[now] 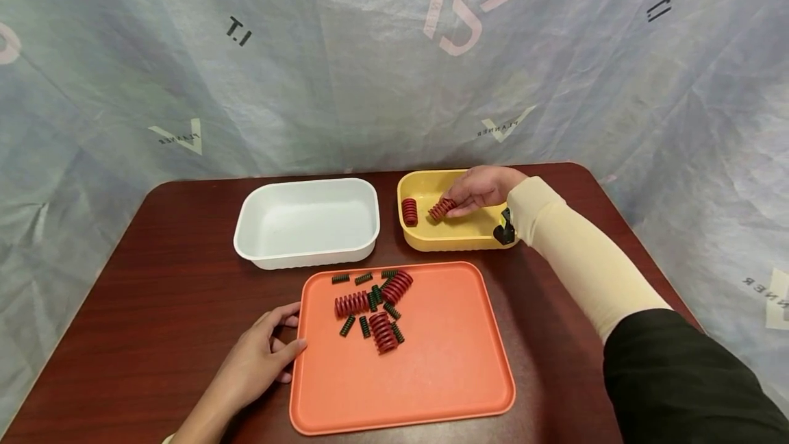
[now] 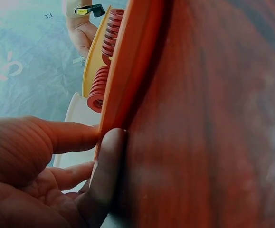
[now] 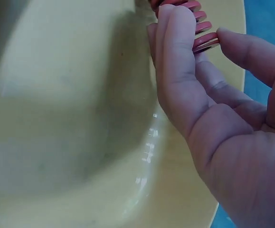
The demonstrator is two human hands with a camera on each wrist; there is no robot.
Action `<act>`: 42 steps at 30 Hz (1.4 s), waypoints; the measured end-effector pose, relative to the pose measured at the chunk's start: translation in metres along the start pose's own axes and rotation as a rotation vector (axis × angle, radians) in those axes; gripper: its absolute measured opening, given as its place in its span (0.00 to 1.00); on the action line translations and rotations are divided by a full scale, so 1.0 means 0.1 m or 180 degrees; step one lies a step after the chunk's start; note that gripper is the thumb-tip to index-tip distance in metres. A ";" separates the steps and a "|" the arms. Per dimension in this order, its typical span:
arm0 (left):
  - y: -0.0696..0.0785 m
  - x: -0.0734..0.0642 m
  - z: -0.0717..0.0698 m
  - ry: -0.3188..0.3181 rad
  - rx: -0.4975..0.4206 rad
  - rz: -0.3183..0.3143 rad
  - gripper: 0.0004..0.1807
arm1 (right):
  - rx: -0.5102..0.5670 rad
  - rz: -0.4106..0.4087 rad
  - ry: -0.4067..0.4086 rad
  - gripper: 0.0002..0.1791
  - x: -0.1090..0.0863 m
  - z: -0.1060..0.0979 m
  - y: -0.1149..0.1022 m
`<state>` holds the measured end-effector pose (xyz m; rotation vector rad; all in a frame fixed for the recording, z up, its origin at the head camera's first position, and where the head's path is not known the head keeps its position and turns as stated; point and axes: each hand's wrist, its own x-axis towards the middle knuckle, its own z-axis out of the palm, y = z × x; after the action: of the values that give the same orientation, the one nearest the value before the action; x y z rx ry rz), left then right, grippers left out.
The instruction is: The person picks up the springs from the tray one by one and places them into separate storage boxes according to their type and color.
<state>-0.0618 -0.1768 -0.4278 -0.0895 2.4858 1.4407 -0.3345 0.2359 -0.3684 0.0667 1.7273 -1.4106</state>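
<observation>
My right hand (image 1: 482, 189) is inside the yellow bin (image 1: 425, 243), its thumb and fingers holding a red coil spring (image 1: 441, 209). In the right wrist view that spring (image 3: 203, 27) shows only partly, past the fingertips. Another red spring (image 1: 409, 212) stands by the bin's left wall. My left hand (image 1: 261, 355) pinches the left rim of the orange tray (image 1: 401, 389), thumb above and fingers at the edge and below. On the tray lie three red springs, one of them toward the front (image 1: 383, 333), among several small dark green springs (image 1: 348, 325).
A white bin (image 1: 308, 257) stands left of the yellow one, behind the tray. All of them are on a dark red-brown wooden table (image 1: 166, 279). A printed grey sheet (image 1: 296, 88) hangs at the back and sides. The right wrist carries a small black device (image 1: 504, 230).
</observation>
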 end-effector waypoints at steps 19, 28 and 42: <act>0.01 0.01 0.01 0.0014 -0.0019 -0.0025 0.32 | 0.0135 0.0041 0.0351 0.16 -0.08 -0.06 0.03; 0.02 0.00 0.00 0.0004 -0.0005 -0.0023 0.32 | -0.0324 -0.0165 0.0219 0.28 -0.27 -0.09 -0.04; 0.01 0.01 0.00 -0.0001 0.0011 -0.0017 0.32 | -0.0119 -0.0585 0.0012 0.27 -0.55 0.05 0.11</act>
<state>-0.0629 -0.1766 -0.4274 -0.0949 2.4858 1.4343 -0.2922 0.2611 -0.3419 -0.1128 1.7990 -1.5099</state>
